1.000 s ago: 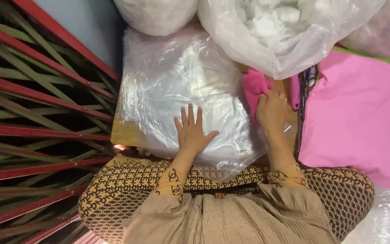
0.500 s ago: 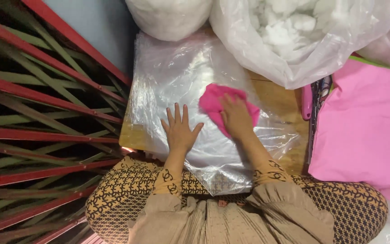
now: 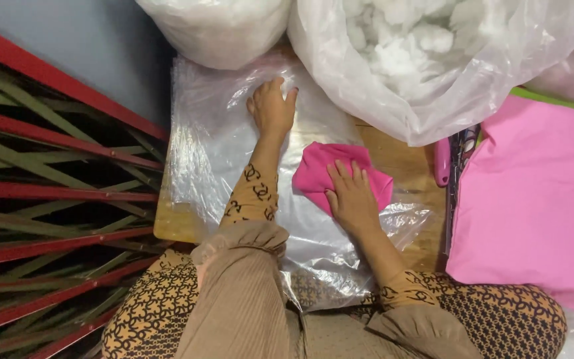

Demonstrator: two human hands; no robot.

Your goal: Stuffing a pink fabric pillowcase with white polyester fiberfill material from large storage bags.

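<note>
A clear plastic sheet [image 3: 214, 133] lies spread over a low wooden board [image 3: 393, 153] in front of me. My left hand [image 3: 272, 106] reaches forward and rests flat near the sheet's far edge, fingers apart. A small folded bright pink cloth [image 3: 323, 171] lies on the plastic in the middle. My right hand [image 3: 352, 196] presses flat on the near side of that cloth, partly covering it. Neither hand grips anything.
Two big clear bags of white stuffing [image 3: 426, 60] [image 3: 217, 26] stand at the far edge. A large pink fabric sheet [image 3: 533, 199] lies to the right, with a pink-handled tool [image 3: 441, 161] beside it. A red and green striped mat [image 3: 48, 199] covers the left.
My right hand brought the pink cloth from the right side onto the middle of the plastic. My left hand slid forward from the near part of the sheet to its far edge.
</note>
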